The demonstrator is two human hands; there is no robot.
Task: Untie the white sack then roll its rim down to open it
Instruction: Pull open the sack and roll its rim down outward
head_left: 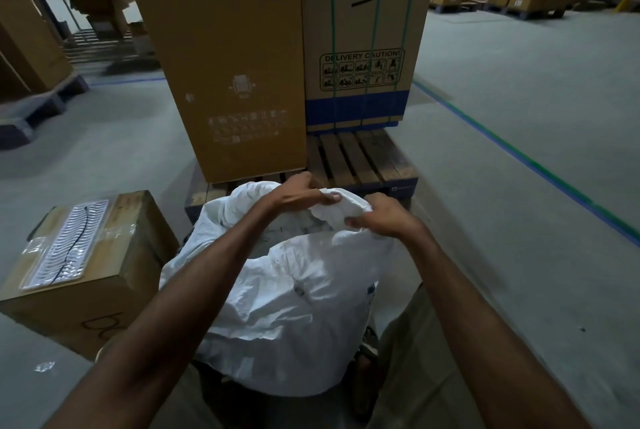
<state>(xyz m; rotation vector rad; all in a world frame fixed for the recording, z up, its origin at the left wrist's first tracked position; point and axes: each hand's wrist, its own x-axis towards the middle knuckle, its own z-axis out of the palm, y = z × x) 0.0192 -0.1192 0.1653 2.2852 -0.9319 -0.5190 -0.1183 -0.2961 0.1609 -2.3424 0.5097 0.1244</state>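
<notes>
I'm looking straight down at the white sack (277, 297), which stands on the grey floor (502, 186) right in front of me, between the knees, its crumpled top reaching up toward the wooden pallet (360, 158) behind it. Both hands are up at the far edge of the sack's mouth. The left hand (301, 191) curls over a bunched fold of the rim, fingers and thumb pinching the white material. The right hand (384, 215) grips the same thick fold just beside it, fingers tucked under and closed round the fabric. Between the two hands the rim looks gathered into a fat roll. The mouth gapes a little below the hands, and I can make out something pale inside, though I cannot tell what. To my left a cardboard box (90, 272) sits on the floor with a clear plastic packet on its lid. On the pallet stand two tall cartons: a plain brown carton (225, 58), and beside it a strapped carton (363, 30) with a blue band along its base.
</notes>
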